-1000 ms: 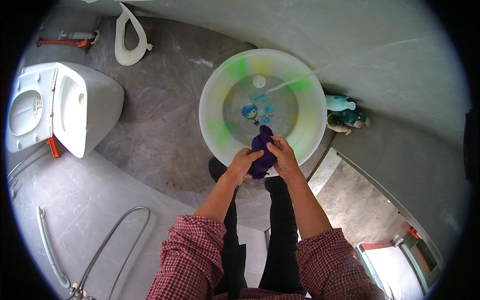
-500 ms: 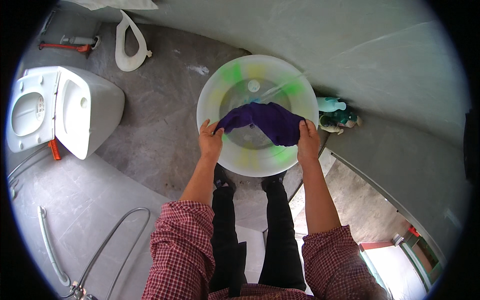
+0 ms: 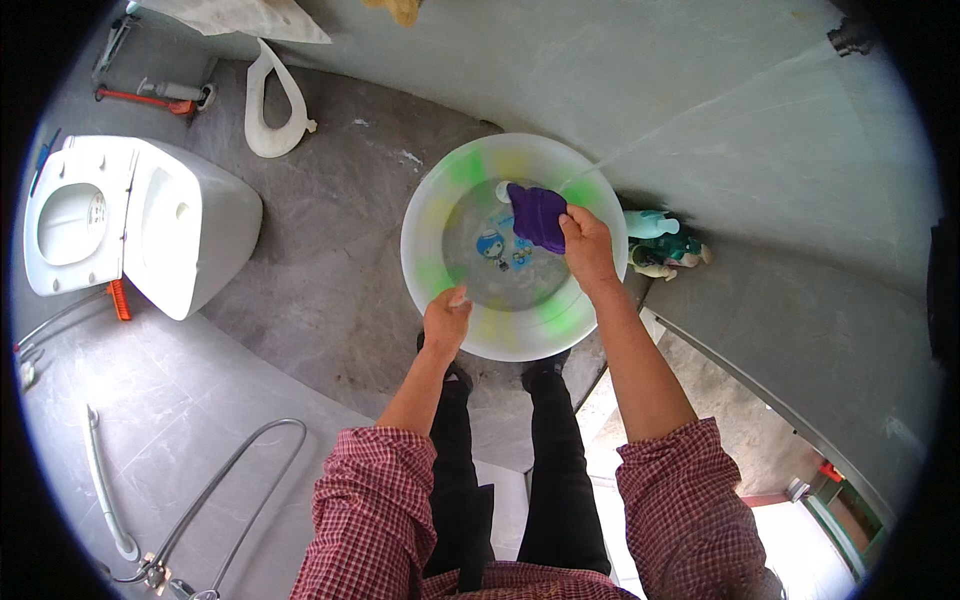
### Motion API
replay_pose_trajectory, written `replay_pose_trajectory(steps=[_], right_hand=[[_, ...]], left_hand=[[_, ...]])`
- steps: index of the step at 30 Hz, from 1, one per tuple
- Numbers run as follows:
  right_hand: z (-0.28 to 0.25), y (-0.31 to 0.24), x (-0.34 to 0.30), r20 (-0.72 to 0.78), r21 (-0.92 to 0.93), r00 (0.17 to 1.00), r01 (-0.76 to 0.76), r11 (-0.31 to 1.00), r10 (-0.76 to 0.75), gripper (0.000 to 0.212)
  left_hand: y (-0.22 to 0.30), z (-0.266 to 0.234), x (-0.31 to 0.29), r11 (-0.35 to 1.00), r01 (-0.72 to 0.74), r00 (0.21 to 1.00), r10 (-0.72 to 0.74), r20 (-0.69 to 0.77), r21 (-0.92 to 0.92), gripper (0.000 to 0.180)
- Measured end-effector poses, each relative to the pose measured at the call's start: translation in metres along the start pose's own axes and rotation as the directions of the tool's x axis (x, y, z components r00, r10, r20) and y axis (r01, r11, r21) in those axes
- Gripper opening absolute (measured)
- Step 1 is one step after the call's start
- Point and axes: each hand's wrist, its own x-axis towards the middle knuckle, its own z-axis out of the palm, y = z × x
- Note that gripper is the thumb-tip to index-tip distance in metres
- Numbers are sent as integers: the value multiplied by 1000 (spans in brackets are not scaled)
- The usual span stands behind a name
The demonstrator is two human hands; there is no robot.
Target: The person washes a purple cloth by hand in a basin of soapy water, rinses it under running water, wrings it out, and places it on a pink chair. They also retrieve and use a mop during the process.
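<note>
A dark purple cloth (image 3: 538, 216) hangs bunched over the basin, gripped at its right edge by my right hand (image 3: 588, 248). My left hand (image 3: 447, 322) is above the basin's near left rim, its fingers curled together with nothing visible in them. Beneath both hands is a round, pale translucent plastic basin (image 3: 425, 235) with green and yellow patches. Blue cartoon prints (image 3: 491, 245) show on its bottom. A thin stream of water (image 3: 690, 113) runs from a dark outlet (image 3: 851, 38) on the wall down to the basin, close to the cloth.
Bottles (image 3: 650, 223) stand between the basin and the right wall. A white toilet (image 3: 190, 225) with its lid raised is at the left. Farther back lies a white, ring-shaped seat (image 3: 256, 120). A shower hose (image 3: 215, 485) curves at the lower left, and a doorway opens at the lower right.
My left hand has let go of the cloth and moved down and right. My right hand has drawn back slightly leftward, and the stretched cloth is now bunched from it alone.
</note>
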Motion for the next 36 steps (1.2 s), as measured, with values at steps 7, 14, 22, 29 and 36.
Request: replay_pose_trajectory(steps=[7,14,22,29,36], right_hand=[[-42,73,-45,156,-580,986,46,814,55,19],[-177,118,-243,409,-813,553,-141,565,726,71],[-311,61,-426,71,-664,699,-499,557,711,48],[-280,82,-548,-2,587,529,-686,430,848,35],[-218,99,-664,-1,648,320,-722,244,948,29]], left_hand=[[11,-32,-66,955,51,969,-119,218,292,36],[-4,-101,-182,374,-194,981,50,189,907,50],[-4,-179,-283,-211,-370,872,256,417,905,31],[12,-196,-213,783,29,877,-318,360,621,23],[18,-220,-179,793,-404,826,103,554,455,31]])
